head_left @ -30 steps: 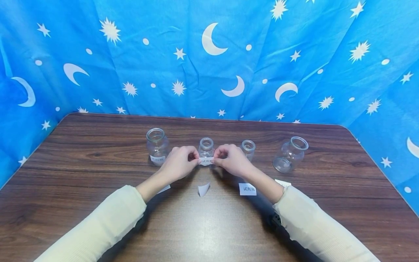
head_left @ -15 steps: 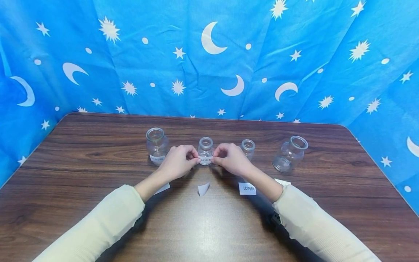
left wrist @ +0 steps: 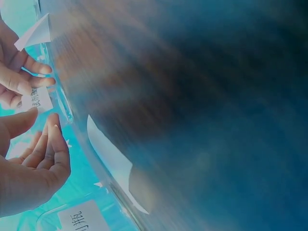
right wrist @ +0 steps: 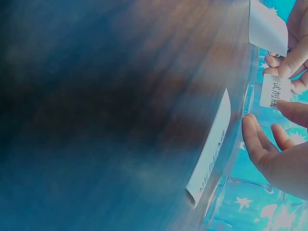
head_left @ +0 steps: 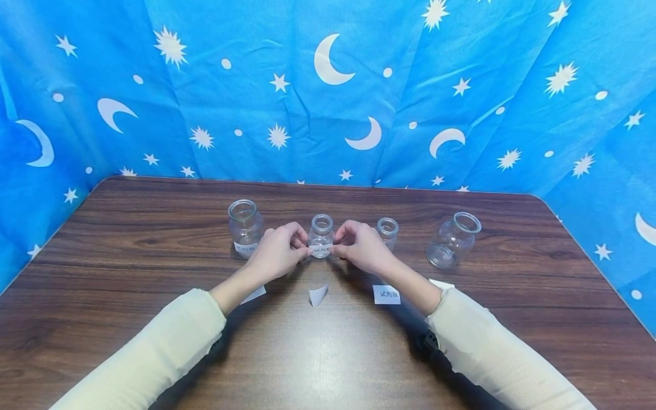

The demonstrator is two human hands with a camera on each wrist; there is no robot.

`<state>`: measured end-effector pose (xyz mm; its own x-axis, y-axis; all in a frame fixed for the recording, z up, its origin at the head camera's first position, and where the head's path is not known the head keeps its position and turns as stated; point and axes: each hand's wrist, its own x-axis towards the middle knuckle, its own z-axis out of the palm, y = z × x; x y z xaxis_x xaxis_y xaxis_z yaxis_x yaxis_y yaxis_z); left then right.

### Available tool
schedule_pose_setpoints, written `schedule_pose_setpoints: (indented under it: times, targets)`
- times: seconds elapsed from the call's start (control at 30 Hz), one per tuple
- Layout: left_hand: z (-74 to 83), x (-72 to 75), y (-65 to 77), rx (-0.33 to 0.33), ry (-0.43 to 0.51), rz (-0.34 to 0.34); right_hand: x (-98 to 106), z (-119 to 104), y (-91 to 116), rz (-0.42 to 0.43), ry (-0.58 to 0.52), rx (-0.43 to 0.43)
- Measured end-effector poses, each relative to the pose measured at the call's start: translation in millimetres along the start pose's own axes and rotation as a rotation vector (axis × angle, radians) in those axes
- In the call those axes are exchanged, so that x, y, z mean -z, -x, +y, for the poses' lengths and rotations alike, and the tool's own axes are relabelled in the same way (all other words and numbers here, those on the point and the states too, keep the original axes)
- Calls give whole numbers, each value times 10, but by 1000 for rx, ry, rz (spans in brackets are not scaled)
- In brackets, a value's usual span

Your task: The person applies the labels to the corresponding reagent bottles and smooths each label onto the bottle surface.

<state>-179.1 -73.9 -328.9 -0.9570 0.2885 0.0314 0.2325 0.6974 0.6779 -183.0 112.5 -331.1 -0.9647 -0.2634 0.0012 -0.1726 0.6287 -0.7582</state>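
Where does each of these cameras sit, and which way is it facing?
Head: worn on the head, facing forward and down at the table and jars; left hand, right hand and sleeves show.
Left wrist: worn there, facing that hand's work; both hands show, left nearer.
Right wrist: worn there, facing that hand's work; both hands show, right nearer.
Shared: both wrist views show the lettered label between the hands.

The small reagent bottle (head_left: 322, 233) looks like clear, smooth, glossy glass, as does the larger bottle (head_left: 450, 245) at its three o'clock. The held label (head_left: 320, 249) is matt paper, like the curled slip (head_left: 318, 295) at six o'clock. The worktop (head_left: 154, 233) shows smooth, glossy wood grain; the backdrop (head_left: 297, 51) at twelve o'clock, creased cloth.
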Motion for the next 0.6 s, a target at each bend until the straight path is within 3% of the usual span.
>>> schedule_pose_setpoints:
  times: [0.3, 0.6]
  targets:
    - [-14, 43, -24, -65, -55, -6, 18, 9, -25, -44, -54, 11]
    - [-38, 51, -65, -110, -81, -7, 35, 3, -64, -68, 61, 68]
